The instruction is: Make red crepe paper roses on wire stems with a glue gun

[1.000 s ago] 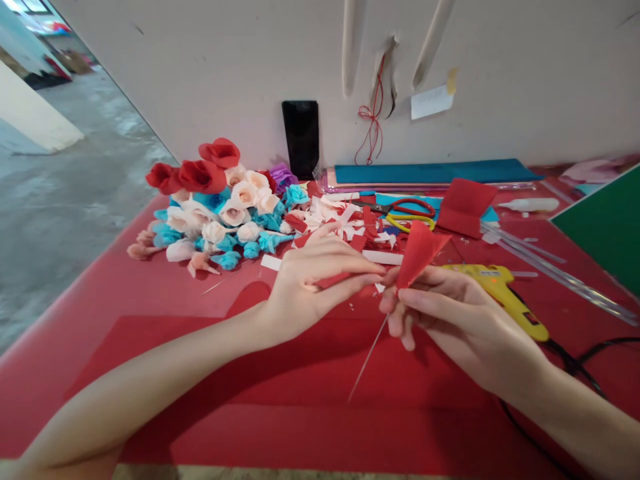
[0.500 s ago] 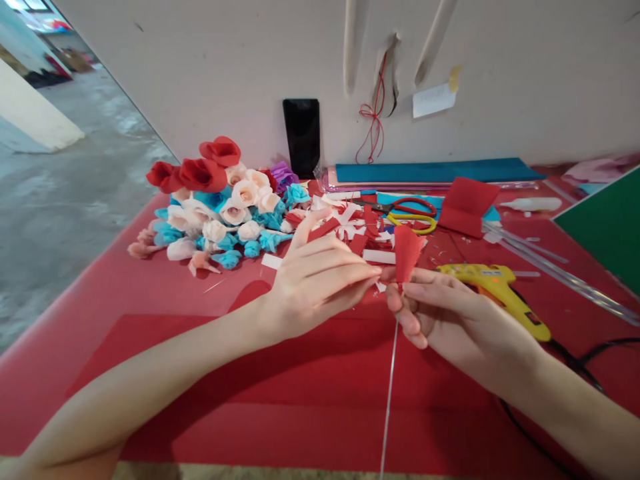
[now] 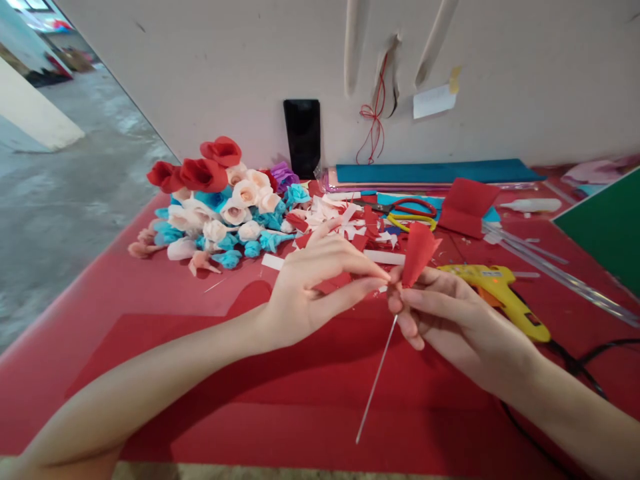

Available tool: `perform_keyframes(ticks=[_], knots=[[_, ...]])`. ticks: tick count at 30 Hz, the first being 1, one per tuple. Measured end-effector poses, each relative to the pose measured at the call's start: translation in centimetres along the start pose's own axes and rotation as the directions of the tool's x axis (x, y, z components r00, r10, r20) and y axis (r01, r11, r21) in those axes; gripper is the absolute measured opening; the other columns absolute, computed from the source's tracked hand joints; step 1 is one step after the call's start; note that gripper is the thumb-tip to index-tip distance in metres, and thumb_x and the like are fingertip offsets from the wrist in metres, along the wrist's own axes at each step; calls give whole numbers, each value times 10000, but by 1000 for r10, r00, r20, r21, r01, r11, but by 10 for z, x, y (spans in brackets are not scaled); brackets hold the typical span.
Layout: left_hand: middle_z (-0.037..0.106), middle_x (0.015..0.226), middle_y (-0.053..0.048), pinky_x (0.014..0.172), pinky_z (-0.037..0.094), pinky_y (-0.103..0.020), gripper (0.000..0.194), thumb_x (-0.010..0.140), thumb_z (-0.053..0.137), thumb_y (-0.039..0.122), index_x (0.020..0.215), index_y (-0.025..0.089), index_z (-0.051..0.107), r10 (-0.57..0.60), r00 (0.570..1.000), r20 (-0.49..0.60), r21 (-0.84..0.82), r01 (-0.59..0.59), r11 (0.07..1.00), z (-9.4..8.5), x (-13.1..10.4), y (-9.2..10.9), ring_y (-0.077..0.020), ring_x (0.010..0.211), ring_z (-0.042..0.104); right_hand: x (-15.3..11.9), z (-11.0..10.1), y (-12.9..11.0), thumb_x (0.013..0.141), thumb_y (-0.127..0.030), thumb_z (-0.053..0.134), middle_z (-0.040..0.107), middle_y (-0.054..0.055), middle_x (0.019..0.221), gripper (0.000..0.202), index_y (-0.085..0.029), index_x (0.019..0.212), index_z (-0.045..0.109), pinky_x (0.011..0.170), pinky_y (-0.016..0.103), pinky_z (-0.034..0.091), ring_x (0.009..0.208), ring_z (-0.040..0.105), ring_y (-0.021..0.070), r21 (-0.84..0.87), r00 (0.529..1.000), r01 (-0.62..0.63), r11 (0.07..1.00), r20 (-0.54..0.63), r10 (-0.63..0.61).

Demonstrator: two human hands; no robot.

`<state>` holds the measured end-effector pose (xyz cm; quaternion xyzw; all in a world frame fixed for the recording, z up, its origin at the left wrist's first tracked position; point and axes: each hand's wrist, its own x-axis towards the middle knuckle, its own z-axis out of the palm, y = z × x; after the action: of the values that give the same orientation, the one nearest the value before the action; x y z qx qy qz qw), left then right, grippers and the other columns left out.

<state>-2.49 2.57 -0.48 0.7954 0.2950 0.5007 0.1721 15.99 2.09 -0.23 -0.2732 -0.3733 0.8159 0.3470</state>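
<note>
My right hand (image 3: 445, 307) is closed in a pinch around the base of a red paper flower (image 3: 420, 252), whose petals flare upward. Its thin, pale stem (image 3: 376, 383) slants down and left below my fingers. Close by on the left, my left hand (image 3: 320, 287) has thumb and index fingertips pressed together beside the flower's base. Whatever is between those fingertips is too small to make out. Beyond the hands lie red and white paper scraps (image 3: 345, 217), and a yellow glue gun (image 3: 505, 287) rests just behind my right hand.
Finished paper flowers (image 3: 235, 200) are heaped at the back left. Scissors (image 3: 407, 212), a folded red paper piece (image 3: 467, 207), a white bottle (image 3: 533, 205) and clear glue sticks (image 3: 565, 270) lie at the back right. A phone (image 3: 303, 137) leans against the wall. The glue gun's black cord (image 3: 580, 367) trails right.
The red flower has tilted to the right, and its stem's lower end has swung left and up. My left hand's thumb has come more into view, its fingertips still near the flower's base.
</note>
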Motion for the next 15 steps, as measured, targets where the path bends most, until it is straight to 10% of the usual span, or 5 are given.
perform_keyframes(ticks=[9,15], knots=[[691,630,44,727,497,-317,47,717,669,188,761,198,656,372,925,74,522,-353,776,-8,5,2,-102,589,567,-1,3,-2,761,-166,616,607,-4,676,67,-163,822,644,447,108,458,489,543,39,16,999,-26,1000,19,26],[690,605,50,817,476,-354,29,730,649,187,704,176,650,427,900,90,593,-392,703,-7,7,3,-101,555,576,-2,3,-1,779,-151,595,597,-4,680,41,-141,771,635,464,100,456,499,536,27,16,999,-34,999,17,34]])
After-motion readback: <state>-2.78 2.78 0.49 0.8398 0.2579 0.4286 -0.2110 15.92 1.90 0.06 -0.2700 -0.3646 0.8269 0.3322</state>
